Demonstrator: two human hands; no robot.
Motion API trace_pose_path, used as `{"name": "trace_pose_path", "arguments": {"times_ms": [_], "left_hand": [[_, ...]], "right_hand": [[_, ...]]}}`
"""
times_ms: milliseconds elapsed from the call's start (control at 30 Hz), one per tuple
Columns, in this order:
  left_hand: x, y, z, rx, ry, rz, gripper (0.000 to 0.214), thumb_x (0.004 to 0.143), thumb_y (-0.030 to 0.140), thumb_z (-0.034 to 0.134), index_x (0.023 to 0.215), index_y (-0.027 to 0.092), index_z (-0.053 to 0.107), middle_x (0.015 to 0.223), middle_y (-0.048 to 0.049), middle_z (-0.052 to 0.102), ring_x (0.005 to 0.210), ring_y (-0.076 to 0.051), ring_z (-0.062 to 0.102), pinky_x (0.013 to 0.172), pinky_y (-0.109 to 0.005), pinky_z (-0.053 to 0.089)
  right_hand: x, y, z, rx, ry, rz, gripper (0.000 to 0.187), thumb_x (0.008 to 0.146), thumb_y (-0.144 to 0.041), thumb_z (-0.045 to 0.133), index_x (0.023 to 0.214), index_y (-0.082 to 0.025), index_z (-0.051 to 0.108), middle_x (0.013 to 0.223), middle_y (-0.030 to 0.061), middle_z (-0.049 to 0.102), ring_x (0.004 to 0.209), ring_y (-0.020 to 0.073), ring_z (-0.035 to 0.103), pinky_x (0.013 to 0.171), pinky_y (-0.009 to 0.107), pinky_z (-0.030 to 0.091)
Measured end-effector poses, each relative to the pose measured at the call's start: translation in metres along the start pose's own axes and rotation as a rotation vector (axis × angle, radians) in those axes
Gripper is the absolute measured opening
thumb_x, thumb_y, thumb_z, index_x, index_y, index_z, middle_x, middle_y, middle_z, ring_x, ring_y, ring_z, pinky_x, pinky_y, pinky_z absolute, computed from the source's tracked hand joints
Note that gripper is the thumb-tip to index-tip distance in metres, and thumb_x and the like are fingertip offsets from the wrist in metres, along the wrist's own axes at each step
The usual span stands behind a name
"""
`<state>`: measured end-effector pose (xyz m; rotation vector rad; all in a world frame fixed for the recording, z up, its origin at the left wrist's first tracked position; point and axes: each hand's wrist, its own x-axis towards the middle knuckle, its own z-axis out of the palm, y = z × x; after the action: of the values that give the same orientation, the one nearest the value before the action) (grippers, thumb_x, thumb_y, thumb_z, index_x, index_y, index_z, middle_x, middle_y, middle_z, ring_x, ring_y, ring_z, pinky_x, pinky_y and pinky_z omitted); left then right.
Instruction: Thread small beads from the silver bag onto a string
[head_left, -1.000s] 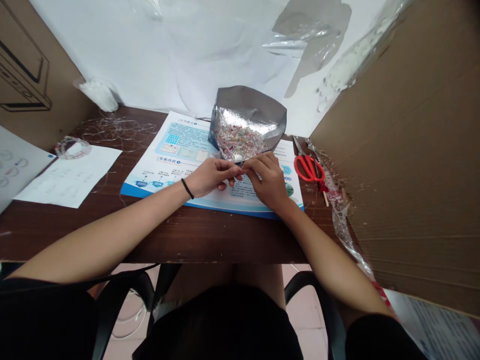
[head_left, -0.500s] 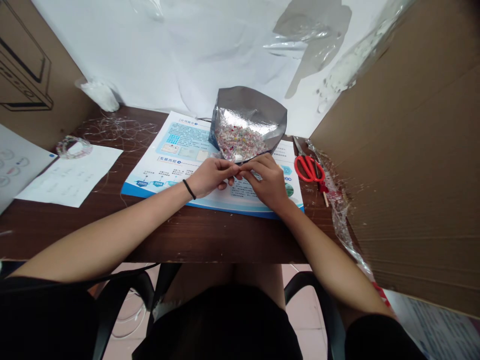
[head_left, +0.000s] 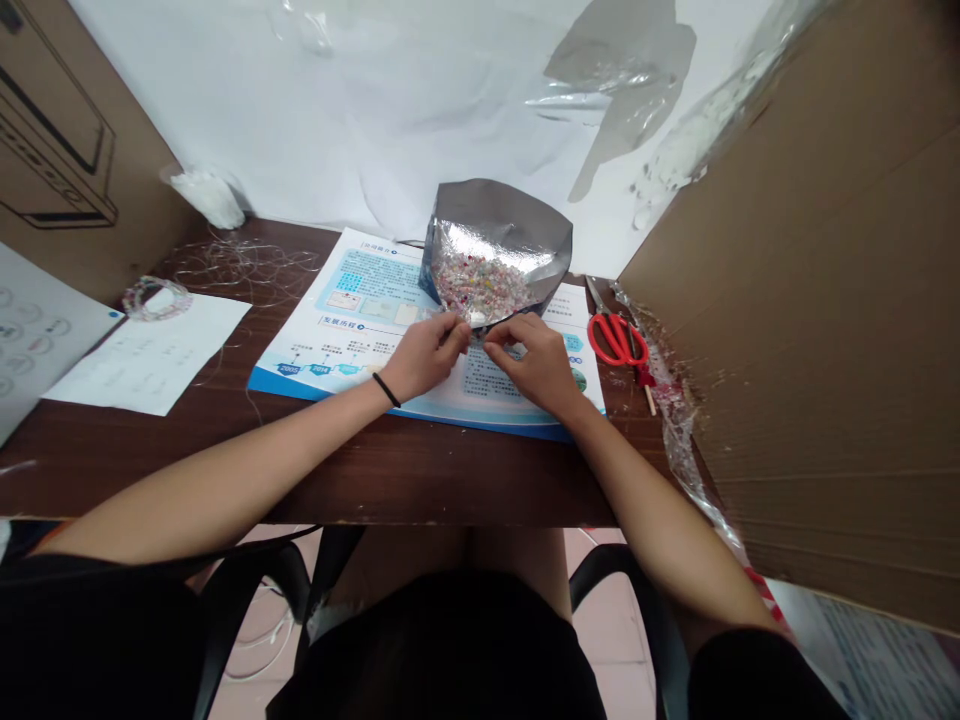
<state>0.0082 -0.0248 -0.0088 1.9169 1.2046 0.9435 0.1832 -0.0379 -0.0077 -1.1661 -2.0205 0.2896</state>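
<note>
My left hand (head_left: 424,354) and my right hand (head_left: 529,364) rest close together on a blue and white printed sheet (head_left: 360,305), fingertips pinched toward each other just in front of an open silver foil bag (head_left: 501,212). The bag holds many small coloured beads (head_left: 477,279). Both hands are closed in a pinch; what they hold is too small to make out. A black band circles my left wrist.
Red-handled scissors (head_left: 616,337) lie to the right of the sheet. Tangled clear thread (head_left: 244,262) and a beaded ring (head_left: 156,297) lie at the left, beside a white paper (head_left: 150,352). Cardboard walls stand at the left (head_left: 45,150) and the right (head_left: 810,300).
My hands have drawn a little apart, the left one shifting slightly up toward the bag's mouth. The view has shifted slightly.
</note>
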Motion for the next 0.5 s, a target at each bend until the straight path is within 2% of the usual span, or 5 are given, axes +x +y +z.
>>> {"name": "trace_pose_path", "arguments": {"times_ms": [167, 267, 333, 400, 500], "left_hand": [[0.011, -0.008, -0.012, -0.241, 0.194, -0.043, 0.024, 0.087, 0.034, 0.04, 0.07, 0.019, 0.047, 0.058, 0.0014, 0.048, 0.051, -0.008, 0.044, 0.048, -0.021, 0.036], [0.015, -0.006, -0.018, -0.498, 0.33, -0.073, 0.022, 0.086, 0.035, 0.042, 0.07, 0.019, 0.044, 0.08, -0.0027, 0.056, 0.07, -0.01, 0.054, 0.059, -0.022, 0.046], [0.017, -0.004, -0.023, -0.633, 0.359, -0.096, 0.022, 0.085, 0.036, 0.043, 0.069, 0.02, 0.04, 0.087, -0.0039, 0.057, 0.083, -0.012, 0.056, 0.067, -0.026, 0.049], [0.018, -0.004, -0.03, -0.698, 0.36, -0.116, 0.024, 0.083, 0.037, 0.045, 0.068, 0.02, 0.036, 0.082, -0.004, 0.056, 0.085, -0.013, 0.057, 0.068, -0.027, 0.05], [0.022, -0.008, -0.041, -0.698, 0.362, -0.149, 0.028, 0.082, 0.04, 0.044, 0.065, 0.021, 0.033, 0.061, -0.0011, 0.046, 0.069, -0.012, 0.053, 0.062, -0.025, 0.047]], "right_hand": [[0.003, 0.01, -0.009, -0.065, -0.052, 0.037, 0.005, 0.076, -0.02, 0.058, 0.072, -0.019, 0.058, 0.074, 0.0009, 0.06, 0.077, 0.0152, 0.052, 0.073, 0.03, 0.04], [0.002, 0.017, -0.01, -0.173, -0.096, 0.067, 0.004, 0.076, -0.02, 0.057, 0.072, -0.02, 0.057, 0.077, 0.0016, 0.06, 0.08, 0.0174, 0.051, 0.072, 0.032, 0.037], [0.0, 0.021, -0.01, -0.292, -0.116, 0.097, 0.004, 0.076, -0.02, 0.055, 0.072, -0.02, 0.056, 0.079, 0.0029, 0.061, 0.083, 0.0199, 0.049, 0.071, 0.034, 0.034], [-0.002, 0.023, -0.01, -0.404, -0.13, 0.134, 0.006, 0.076, -0.019, 0.053, 0.071, -0.02, 0.056, 0.082, 0.0042, 0.061, 0.086, 0.0222, 0.047, 0.07, 0.035, 0.031], [-0.004, 0.025, -0.011, -0.471, -0.161, 0.182, 0.007, 0.075, -0.018, 0.051, 0.071, -0.02, 0.057, 0.084, 0.0051, 0.06, 0.088, 0.0232, 0.046, 0.07, 0.035, 0.03]]}}
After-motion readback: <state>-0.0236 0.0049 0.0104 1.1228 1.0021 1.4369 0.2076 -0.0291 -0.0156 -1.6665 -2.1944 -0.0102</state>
